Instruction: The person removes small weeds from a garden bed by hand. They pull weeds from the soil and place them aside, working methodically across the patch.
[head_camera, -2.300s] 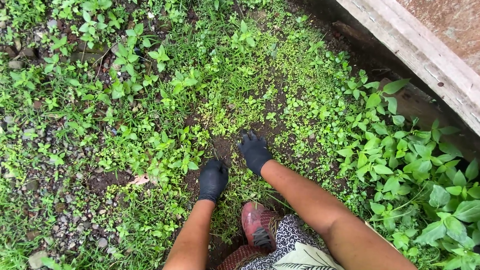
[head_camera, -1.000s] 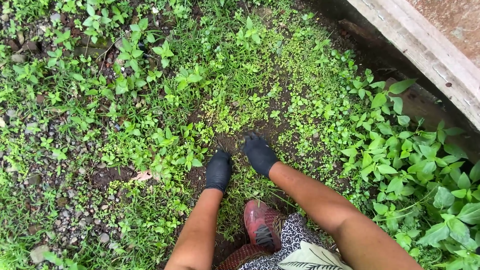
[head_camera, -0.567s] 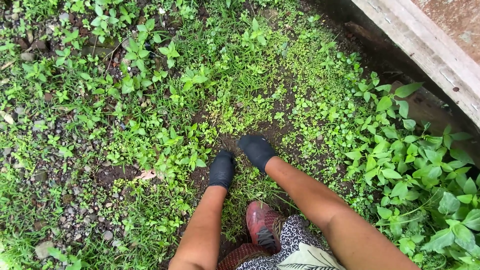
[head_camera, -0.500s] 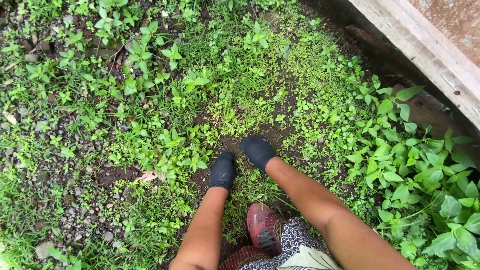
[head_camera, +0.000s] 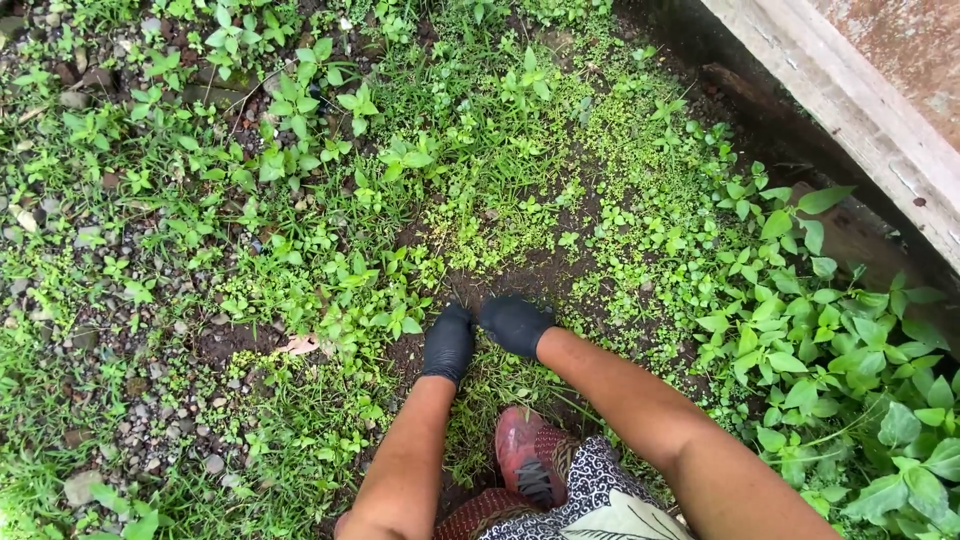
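both hands wear thin black gloves and meet low on a patch of dark bare soil (head_camera: 520, 272). the left hand (head_camera: 447, 342) is curled down with its fingers tucked under, and the right hand (head_camera: 514, 324) is bent the same way just beside it, almost touching. both look clenched at ground level, but what sits inside the fists is hidden by the gloves; it seems to be the small low green weeds (head_camera: 482, 372) that grow right at the fingertips, though i cannot tell for sure.

those weeds sit directly under and just in front of the grip, thin-stemmed and soft. judging by their look they are light, limp and easy to tear, so a hold down at the base where stem meets soil would likely serve better than a hold on the leaves. the damp-looking soil may cling to the roots.

to the left of the grip stands a clump of taller pointed-leaf green seedlings (head_camera: 365, 300), and farther that way grey gravel (head_camera: 140, 400) shows through grass. to the right spreads a bank of broad-leaved green plants (head_camera: 840, 350). beyond them runs a pale weathered concrete edge (head_camera: 860, 110). behind the grip, toward the person, a worn red shoe (head_camera: 522, 452) rests under a black-and-white patterned cloth (head_camera: 590, 490).
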